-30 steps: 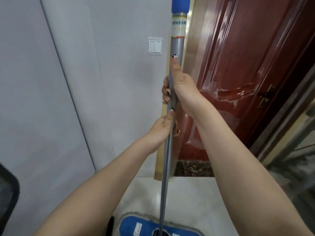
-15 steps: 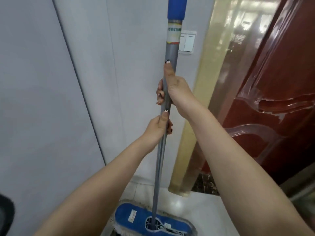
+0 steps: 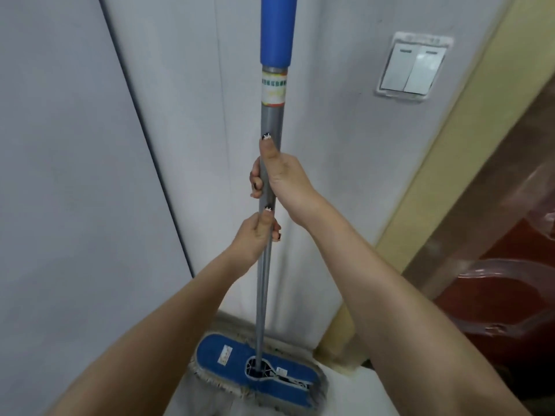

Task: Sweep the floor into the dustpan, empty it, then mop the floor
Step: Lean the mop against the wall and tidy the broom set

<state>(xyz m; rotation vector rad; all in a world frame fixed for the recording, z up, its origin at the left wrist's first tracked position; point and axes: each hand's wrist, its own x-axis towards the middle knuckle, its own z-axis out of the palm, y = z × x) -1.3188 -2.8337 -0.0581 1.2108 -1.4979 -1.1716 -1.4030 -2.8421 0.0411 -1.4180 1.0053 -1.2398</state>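
Note:
A flat mop stands almost upright in front of me. Its grey pole point(image 3: 271, 121) has a blue grip at the top and a paper label below that. Its blue head point(image 3: 234, 363), fringed with pale threads, lies on the light floor tile against the foot of the wall. My right hand point(image 3: 282, 175) is wrapped around the pole, thumb pointing up along it. My left hand point(image 3: 256, 235) grips the pole just below the right one. No dustpan or broom is in view.
A grey-white wall point(image 3: 90, 175) with a dark vertical seam fills the left and middle. A double light switch point(image 3: 413, 67) sits on it at upper right. A yellow door frame point(image 3: 444, 163) and a red-brown door point(image 3: 504, 295) stand to the right.
The view has swung left and closer to the wall; the door now sits at the right edge. The mop head has slid up against the foot of the wall. Both hands keep their grip.

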